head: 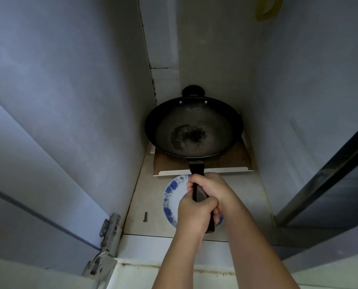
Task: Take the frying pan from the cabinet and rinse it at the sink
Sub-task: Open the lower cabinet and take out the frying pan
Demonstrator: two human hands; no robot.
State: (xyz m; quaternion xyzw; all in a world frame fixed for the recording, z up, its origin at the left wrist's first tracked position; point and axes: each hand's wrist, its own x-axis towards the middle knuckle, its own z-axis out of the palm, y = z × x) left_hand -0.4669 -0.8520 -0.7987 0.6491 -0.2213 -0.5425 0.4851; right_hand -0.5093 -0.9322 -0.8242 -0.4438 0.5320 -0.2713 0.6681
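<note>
A black frying pan (193,127) with a worn dark patch in its middle sits deep inside the open cabinet (80,101), on a brown board. Its long black handle points toward me. My left hand (194,213) grips the near end of the handle. Just beyond it, my right hand (210,187) is wrapped around the handle too. A small loop handle shows at the pan's far rim. No sink is in view.
A white plate with blue flowers (172,197) lies on the cabinet floor under my hands. A small dark peg (145,216) lies left of it. The brown board (232,161) fills the back. The door hinge (109,230) is at lower left, a dark panel (330,184) at right.
</note>
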